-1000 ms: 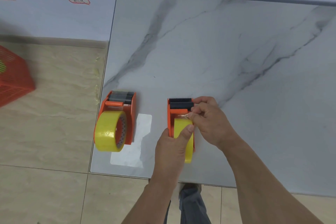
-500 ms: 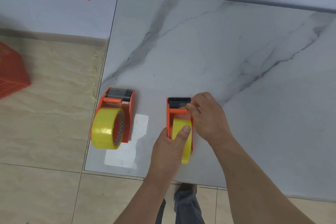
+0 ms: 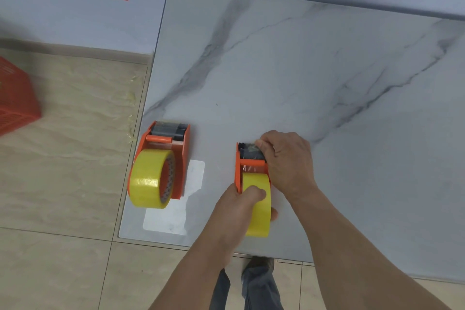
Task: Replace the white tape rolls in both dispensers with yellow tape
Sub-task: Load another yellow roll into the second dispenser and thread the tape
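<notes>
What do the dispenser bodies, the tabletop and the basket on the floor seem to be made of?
Dispenser bodies: likely moulded plastic, uniform bright orange with a smooth, slightly glossy face. Tabletop: marble or a marble-look slab, grey veins on white, soft sheen; which one cannot be told. Basket: probably plastic, red open lattice walls.
</notes>
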